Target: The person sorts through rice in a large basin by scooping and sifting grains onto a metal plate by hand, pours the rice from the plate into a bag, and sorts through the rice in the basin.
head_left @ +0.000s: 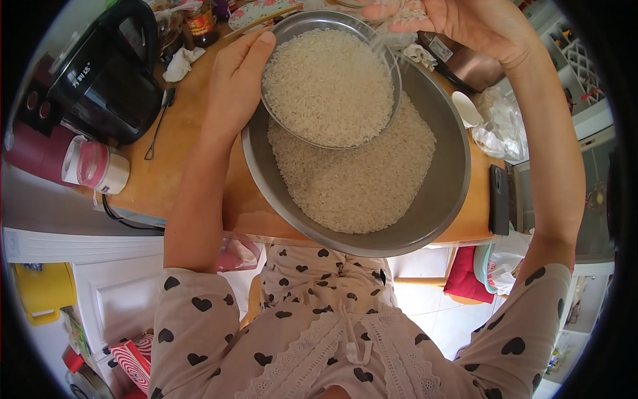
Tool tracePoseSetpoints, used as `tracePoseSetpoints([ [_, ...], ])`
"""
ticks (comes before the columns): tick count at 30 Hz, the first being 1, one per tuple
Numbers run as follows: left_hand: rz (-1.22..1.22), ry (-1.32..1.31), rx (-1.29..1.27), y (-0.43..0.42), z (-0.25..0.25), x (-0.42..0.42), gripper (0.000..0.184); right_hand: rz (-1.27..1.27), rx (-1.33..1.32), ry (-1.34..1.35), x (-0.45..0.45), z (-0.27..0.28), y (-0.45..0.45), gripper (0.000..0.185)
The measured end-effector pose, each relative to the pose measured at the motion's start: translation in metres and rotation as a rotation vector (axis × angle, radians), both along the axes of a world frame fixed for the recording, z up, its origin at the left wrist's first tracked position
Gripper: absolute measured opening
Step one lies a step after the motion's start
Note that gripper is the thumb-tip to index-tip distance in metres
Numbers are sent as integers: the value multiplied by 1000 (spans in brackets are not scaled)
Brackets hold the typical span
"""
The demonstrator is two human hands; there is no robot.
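Observation:
A small metal bowl (pixel 329 90) full of white rice is tilted above a large metal basin (pixel 452 159), with my left hand (pixel 244 70) gripping its left rim, thumb over the edge. More rice (pixel 359 183) lies in the basin, heaped toward its left and middle. Up at the top right, my right hand (pixel 452 23) is spread above the far side of the bowl, palm showing and fingers apart. Grains of rice are at its fingers, some seemingly falling; the fingertips run near the top edge of the view.
On the wooden table (pixel 199 159), a black kettle (pixel 109 80) and a pink-white jar (pixel 103 166) stand left, near a small fork-like utensil (pixel 159 123). A white cup (pixel 466 110), plastic bag (pixel 502 126) and black phone (pixel 498 199) lie right. Jars and crumpled tissue are behind.

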State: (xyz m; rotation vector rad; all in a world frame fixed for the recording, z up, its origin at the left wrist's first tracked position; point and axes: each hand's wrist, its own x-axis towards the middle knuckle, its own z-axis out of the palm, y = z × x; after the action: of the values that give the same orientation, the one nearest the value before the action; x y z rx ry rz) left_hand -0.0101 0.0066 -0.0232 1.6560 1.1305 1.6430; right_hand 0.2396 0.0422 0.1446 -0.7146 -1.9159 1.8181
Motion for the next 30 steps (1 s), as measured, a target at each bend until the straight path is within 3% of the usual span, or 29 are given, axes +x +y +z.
tracePoseSetpoints([
  [4, 5, 14, 23, 0, 0, 0, 39, 80, 60, 50, -7, 2, 8, 44],
  [10, -20, -4, 13, 1, -1, -1, 40, -19, 147, 100, -6, 6, -8, 46],
  [13, -15, -5, -6, -2, 2, 1, 40, 148, 153, 35, 13, 5, 3, 43],
  [16, 1, 8, 39, -4, 5, 3, 39, 53, 366, -305, 37, -8, -15, 39],
  [20, -28, 21, 23, -3, 4, 0, 38, 332, 285, -802, 39, -27, -51, 32],
  [23, -73, 3, 13, 1, 1, -2, 37, 382, 368, -945, 45, -65, -57, 31],
  [26, -53, -4, 12, -1, 1, 0, 37, 304, 613, -1001, 48, -98, -59, 38],
  [29, -41, -6, 24, -5, 5, 3, 37, 202, 789, -770, 51, -138, -78, 39],
  [30, -66, -5, 15, -4, 4, 1, 38, 283, 662, -822, 44, -133, -87, 38],
])
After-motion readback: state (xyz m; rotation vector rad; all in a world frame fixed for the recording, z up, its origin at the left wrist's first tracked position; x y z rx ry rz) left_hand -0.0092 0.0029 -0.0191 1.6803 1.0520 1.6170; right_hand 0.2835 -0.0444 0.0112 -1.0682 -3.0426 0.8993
